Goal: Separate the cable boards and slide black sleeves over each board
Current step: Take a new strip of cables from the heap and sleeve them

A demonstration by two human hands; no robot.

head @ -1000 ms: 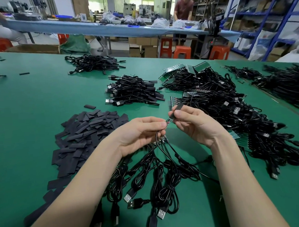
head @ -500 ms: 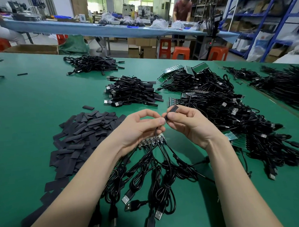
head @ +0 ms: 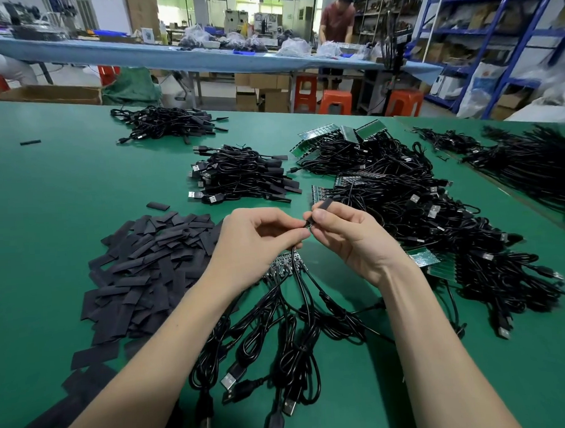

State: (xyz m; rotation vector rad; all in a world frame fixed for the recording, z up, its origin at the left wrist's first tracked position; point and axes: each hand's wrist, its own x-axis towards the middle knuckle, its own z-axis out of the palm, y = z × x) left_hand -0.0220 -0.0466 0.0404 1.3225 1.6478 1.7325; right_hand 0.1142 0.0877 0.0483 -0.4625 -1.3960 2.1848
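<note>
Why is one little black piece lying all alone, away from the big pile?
One black sleeve lies on the green table just beyond the sleeve pile, likely slid off. Otherwise nothing looks broken or spilled.

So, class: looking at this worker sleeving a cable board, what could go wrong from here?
1. The black sleeve in the right hand is pinched only at its end; it could slip or go on crooked.
2. The left hand holds one cable whose neighbours lie tangled below; pulling may drag them along.
3. The joined boards under the hands could be knocked.
</note>
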